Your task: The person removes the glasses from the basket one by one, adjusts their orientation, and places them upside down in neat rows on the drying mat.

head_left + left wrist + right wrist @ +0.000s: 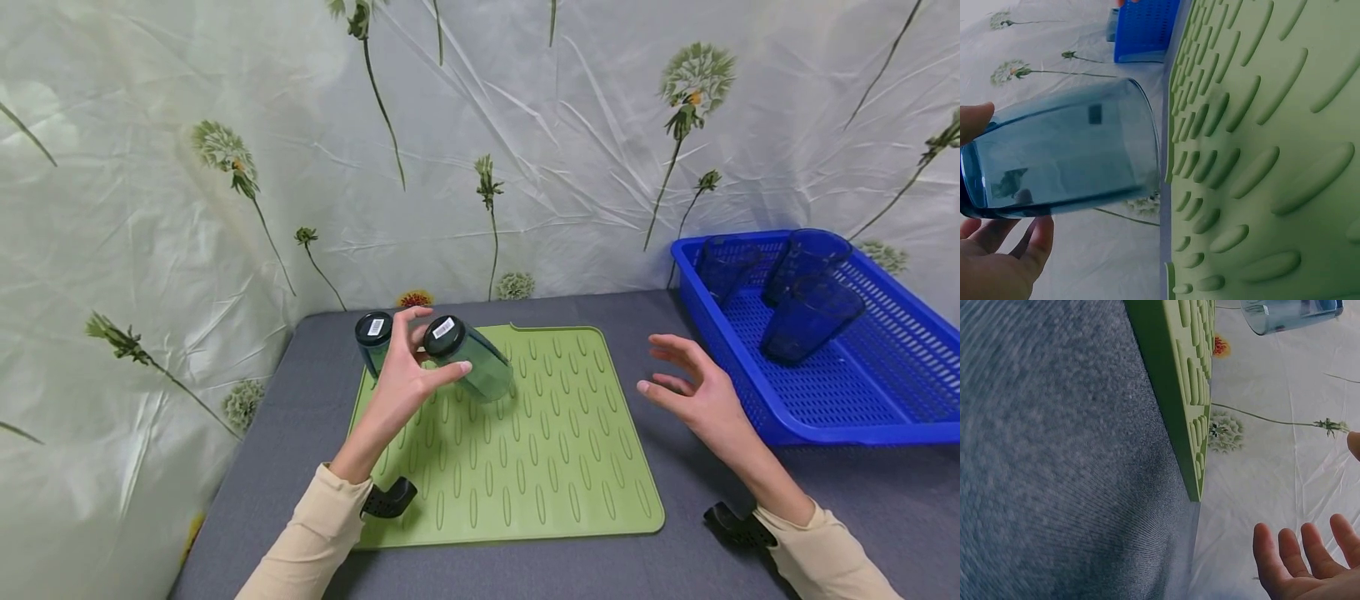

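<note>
My left hand (403, 371) grips a blue-green tinted glass tumbler (486, 367) near its base, thumb on one side and fingers on the other. The tumbler is upside down and tilted, its dark base with a white label facing up. In the left wrist view, the rim of this tumbler (1063, 147) is close over the ribbed green mat (1329, 125). A second upside-down tumbler (373, 337) stands at the mat's back left corner, partly hidden by the left hand. My right hand (697, 392) hovers between mat and basket, fingers spread and slightly bent, holding nothing.
A blue plastic basket (795, 425) stands at the right with three tumblers (813, 312) inside. The mat lies on a grey cloth-covered table (285, 467). Behind the table hangs a pale curtain (420, 242) printed with dandelions.
</note>
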`<move>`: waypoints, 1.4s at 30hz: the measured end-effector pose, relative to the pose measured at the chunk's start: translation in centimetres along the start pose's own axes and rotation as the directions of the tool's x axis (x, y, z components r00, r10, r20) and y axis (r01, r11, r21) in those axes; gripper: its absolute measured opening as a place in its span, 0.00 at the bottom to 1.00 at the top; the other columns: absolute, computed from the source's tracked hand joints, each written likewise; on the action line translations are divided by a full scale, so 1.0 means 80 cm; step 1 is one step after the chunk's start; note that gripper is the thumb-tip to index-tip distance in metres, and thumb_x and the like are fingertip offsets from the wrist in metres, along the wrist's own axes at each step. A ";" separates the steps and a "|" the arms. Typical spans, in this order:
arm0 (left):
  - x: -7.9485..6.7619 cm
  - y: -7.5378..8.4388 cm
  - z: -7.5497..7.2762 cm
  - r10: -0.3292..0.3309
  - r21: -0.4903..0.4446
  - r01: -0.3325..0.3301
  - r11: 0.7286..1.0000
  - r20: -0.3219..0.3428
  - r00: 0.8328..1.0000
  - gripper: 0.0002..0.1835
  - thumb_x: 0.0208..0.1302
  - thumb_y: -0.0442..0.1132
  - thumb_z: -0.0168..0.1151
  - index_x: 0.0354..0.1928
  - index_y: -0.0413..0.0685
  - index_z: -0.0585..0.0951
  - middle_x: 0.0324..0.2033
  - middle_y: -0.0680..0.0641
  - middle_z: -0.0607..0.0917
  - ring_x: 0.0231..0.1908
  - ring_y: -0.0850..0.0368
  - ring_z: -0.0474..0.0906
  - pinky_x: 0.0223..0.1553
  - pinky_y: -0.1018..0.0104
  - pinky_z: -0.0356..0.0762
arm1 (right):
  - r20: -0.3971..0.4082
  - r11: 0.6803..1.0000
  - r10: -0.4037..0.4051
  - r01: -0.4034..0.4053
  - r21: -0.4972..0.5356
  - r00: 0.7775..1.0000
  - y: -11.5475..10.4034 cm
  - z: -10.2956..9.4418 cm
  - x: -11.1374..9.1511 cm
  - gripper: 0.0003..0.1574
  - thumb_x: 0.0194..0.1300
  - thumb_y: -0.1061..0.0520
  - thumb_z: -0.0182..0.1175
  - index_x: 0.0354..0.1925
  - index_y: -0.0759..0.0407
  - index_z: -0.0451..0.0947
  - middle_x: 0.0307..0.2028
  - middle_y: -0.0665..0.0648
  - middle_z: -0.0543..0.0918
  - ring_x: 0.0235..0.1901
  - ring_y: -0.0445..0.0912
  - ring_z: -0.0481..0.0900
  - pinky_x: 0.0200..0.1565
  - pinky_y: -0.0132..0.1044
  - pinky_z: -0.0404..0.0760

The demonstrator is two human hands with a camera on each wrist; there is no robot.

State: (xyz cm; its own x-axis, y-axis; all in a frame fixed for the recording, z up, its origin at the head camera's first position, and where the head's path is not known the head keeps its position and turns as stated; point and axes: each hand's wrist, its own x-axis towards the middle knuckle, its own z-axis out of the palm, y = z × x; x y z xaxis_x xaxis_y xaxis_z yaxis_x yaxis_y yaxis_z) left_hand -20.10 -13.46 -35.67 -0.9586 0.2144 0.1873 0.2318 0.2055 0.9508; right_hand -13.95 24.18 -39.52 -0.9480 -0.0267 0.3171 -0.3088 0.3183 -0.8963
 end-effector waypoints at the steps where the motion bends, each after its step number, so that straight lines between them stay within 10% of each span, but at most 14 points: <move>1: 0.000 0.001 0.000 -0.017 0.015 0.017 1.000 -0.003 1.000 0.45 0.51 0.45 0.78 0.66 0.63 0.58 0.61 0.48 0.74 0.50 0.48 0.77 0.47 0.50 0.76 | 0.000 1.000 0.000 0.000 -0.004 1.000 0.000 0.000 0.000 0.37 0.64 0.65 0.65 0.68 0.57 0.64 0.65 0.56 0.68 0.63 0.45 0.66 0.52 0.25 0.76; 15: 0.009 0.000 0.001 0.053 0.139 -0.046 0.989 -0.048 0.997 0.39 0.47 0.43 0.80 0.61 0.50 0.71 0.49 0.48 0.80 0.50 0.52 0.75 0.52 0.47 0.74 | -0.005 1.000 0.009 -0.009 -0.029 1.000 0.003 -0.001 -0.001 0.37 0.64 0.63 0.66 0.68 0.55 0.65 0.64 0.53 0.69 0.62 0.44 0.66 0.52 0.25 0.76; 42: 0.033 0.000 0.005 0.049 0.025 -0.049 0.998 0.002 0.999 0.36 0.49 0.35 0.77 0.61 0.56 0.73 0.55 0.51 0.77 0.55 0.52 0.75 0.52 0.51 0.77 | 0.000 0.997 0.028 -0.028 -0.072 1.000 0.007 0.000 0.001 0.37 0.64 0.60 0.66 0.68 0.54 0.65 0.65 0.55 0.68 0.63 0.46 0.66 0.52 0.24 0.76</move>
State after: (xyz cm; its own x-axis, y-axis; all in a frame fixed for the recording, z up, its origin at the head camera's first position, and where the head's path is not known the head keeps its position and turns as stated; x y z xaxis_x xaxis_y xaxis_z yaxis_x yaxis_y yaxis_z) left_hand -22.53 -12.48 -35.30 -0.9459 0.2257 0.2331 0.2824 0.2188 0.9340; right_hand -14.21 24.39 -40.02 -0.9562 -0.0179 0.2922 -0.2762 0.3859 -0.8802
